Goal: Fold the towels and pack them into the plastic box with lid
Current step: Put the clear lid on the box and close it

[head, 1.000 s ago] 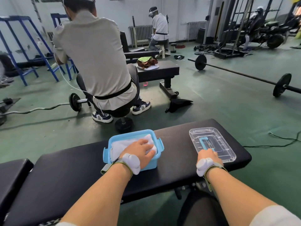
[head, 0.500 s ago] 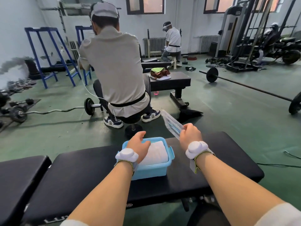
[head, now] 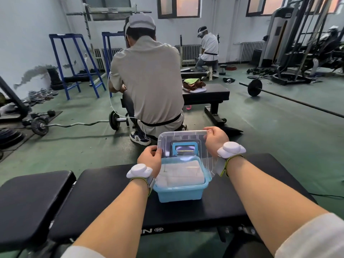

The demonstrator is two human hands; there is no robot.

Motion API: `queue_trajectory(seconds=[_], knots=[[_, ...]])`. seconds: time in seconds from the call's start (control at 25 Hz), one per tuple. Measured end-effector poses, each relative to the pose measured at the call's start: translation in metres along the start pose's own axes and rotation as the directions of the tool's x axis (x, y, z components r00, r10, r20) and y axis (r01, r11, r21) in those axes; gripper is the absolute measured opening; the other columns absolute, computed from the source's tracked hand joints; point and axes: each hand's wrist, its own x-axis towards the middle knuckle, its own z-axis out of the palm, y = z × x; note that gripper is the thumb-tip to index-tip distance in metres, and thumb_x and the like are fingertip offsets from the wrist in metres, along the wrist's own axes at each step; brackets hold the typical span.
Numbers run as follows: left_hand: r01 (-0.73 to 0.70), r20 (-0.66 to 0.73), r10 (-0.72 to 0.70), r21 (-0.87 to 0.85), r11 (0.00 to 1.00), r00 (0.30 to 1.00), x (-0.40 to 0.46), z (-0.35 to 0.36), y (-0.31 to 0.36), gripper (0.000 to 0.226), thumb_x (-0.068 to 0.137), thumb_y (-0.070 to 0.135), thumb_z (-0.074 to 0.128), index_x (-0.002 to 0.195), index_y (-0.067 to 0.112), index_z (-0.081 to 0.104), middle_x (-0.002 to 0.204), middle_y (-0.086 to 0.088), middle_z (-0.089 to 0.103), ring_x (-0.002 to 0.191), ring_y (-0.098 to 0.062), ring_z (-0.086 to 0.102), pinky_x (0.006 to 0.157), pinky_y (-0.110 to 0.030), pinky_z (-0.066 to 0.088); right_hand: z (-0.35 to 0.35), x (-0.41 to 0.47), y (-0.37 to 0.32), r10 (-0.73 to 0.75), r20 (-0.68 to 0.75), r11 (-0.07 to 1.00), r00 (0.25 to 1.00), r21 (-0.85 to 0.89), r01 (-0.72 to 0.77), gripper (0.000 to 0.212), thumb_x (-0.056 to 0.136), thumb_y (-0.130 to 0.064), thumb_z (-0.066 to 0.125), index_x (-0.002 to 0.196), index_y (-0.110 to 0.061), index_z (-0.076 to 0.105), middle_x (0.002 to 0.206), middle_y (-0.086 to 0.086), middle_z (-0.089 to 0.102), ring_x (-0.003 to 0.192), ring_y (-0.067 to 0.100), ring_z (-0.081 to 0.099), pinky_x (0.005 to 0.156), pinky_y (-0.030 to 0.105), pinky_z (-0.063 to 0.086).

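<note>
A light blue plastic box [head: 179, 192] stands on the black bench [head: 242, 198] in front of me, with folded white towels [head: 179, 174] filling it. Above it I hold the clear lid [head: 183, 140], which has a blue handle and is tilted up toward me over the box's far side. My left hand [head: 149, 159] pinches the lid's left edge. My right hand [head: 216, 140] grips its upper right corner.
A person [head: 150, 81] sits with their back to me just beyond the bench. Another bench [head: 214, 94] behind carries a pile of towels. Barbells [head: 255, 87] and weights lie on the green floor. A second black pad [head: 31, 198] sits at my left.
My right hand picked the lid off the bench's right side and brought it over the box. My left hand left the towels and took the lid's left edge.
</note>
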Motion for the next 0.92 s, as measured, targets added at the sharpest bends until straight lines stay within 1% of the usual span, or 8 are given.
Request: queue_trajectory(seconds=[0.08,0.16,0.24,0.32,0.4,0.56,0.72,0.92], knots=[[0.015,0.013,-0.016,0.112,0.994,1.000,0.003,-0.004,-0.006,0.028,0.095,0.030,0.054,0.114,0.016,0.068,0.101,-0.001,0.072,0.101,-0.025,0.066,0.078,-0.025,0.042,0.005,0.002,0.004,0.141,0.047,0.990,0.989,0.021,-0.142,0.035,0.094,-0.026,0.050,0.126,-0.013,0.057,0.107,0.009,0.069,0.104,0.034,0.067,0.096,0.041,0.050],[0.053,-0.001,-0.054,0.209,0.976,0.999,0.005,-0.009,-0.012,0.028,0.096,0.029,0.052,0.112,0.014,0.070,0.106,-0.006,0.073,0.101,-0.029,0.066,0.079,-0.027,0.044,0.009,0.003,0.011,0.244,0.145,0.970,0.959,-0.027,-0.242,0.052,0.081,-0.030,0.059,0.130,-0.014,0.053,0.113,0.009,0.068,0.103,0.031,0.067,0.097,0.039,0.051],[0.099,0.018,-0.108,0.279,0.955,0.994,0.007,-0.011,-0.018,0.029,0.096,0.028,0.050,0.110,0.012,0.070,0.106,-0.009,0.072,0.099,-0.032,0.065,0.080,-0.030,0.046,0.011,-0.003,0.019,0.249,0.276,0.963,0.928,-0.174,-0.207,0.057,0.074,-0.025,0.059,0.130,-0.014,0.056,0.111,0.004,0.067,0.100,0.025,0.066,0.092,0.032,0.051],[0.128,0.079,-0.164,0.342,0.931,0.983,0.009,-0.009,-0.024,0.029,0.095,0.029,0.050,0.104,0.011,0.071,0.100,-0.009,0.072,0.093,-0.031,0.066,0.079,-0.030,0.048,0.012,-0.012,0.026,0.236,0.331,0.955,0.914,-0.252,-0.155,0.061,0.078,-0.015,0.059,0.138,-0.015,0.049,0.122,0.005,0.065,0.109,0.026,0.063,0.096,0.033,0.050],[0.145,0.128,-0.210,0.391,0.909,0.969,0.009,-0.006,-0.030,0.027,0.088,0.031,0.053,0.094,0.012,0.072,0.092,-0.006,0.072,0.085,-0.028,0.066,0.078,-0.031,0.053,0.015,-0.021,0.032,0.221,0.334,0.937,0.916,-0.333,-0.105,0.059,0.082,-0.013,0.058,0.140,-0.017,0.046,0.129,0.006,0.062,0.114,0.027,0.061,0.096,0.033,0.049],[0.161,0.157,-0.239,0.395,0.905,0.958,0.011,-0.003,-0.037,0.023,0.081,0.025,0.055,0.087,0.010,0.071,0.087,-0.007,0.072,0.087,-0.028,0.069,0.072,-0.030,0.053,0.023,-0.028,0.048,0.227,0.317,0.863,0.921,-0.503,-0.039,0.038,0.087,-0.015,0.052,0.124,-0.019,0.060,0.120,0.006,0.067,0.108,0.027,0.062,0.082,0.027,0.048],[0.127,0.146,-0.191,0.364,0.923,0.971,0.009,0.000,-0.047,0.029,0.081,0.027,0.060,0.107,0.021,0.070,0.102,0.000,0.072,0.090,-0.021,0.066,0.075,-0.027,0.050,0.030,-0.033,0.058,0.258,0.296,0.867,0.920,-0.491,-0.085,0.045,0.089,-0.012,0.046,0.132,-0.017,0.057,0.129,0.007,0.063,0.117,0.028,0.059,0.091,0.029,0.047],[0.342,0.119,-0.369,0.195,0.919,0.922,0.014,0.004,-0.063,0.058,0.073,0.035,0.070,0.126,0.015,0.061,0.118,-0.005,0.068,0.099,-0.025,0.066,0.091,-0.039,0.055,0.028,-0.037,0.070,0.272,0.257,0.891,0.928,-0.431,-0.142,0.055,0.087,-0.014,0.045,0.141,-0.026,0.047,0.133,0.006,0.059,0.128,0.030,0.047,0.103,0.036,0.044]])
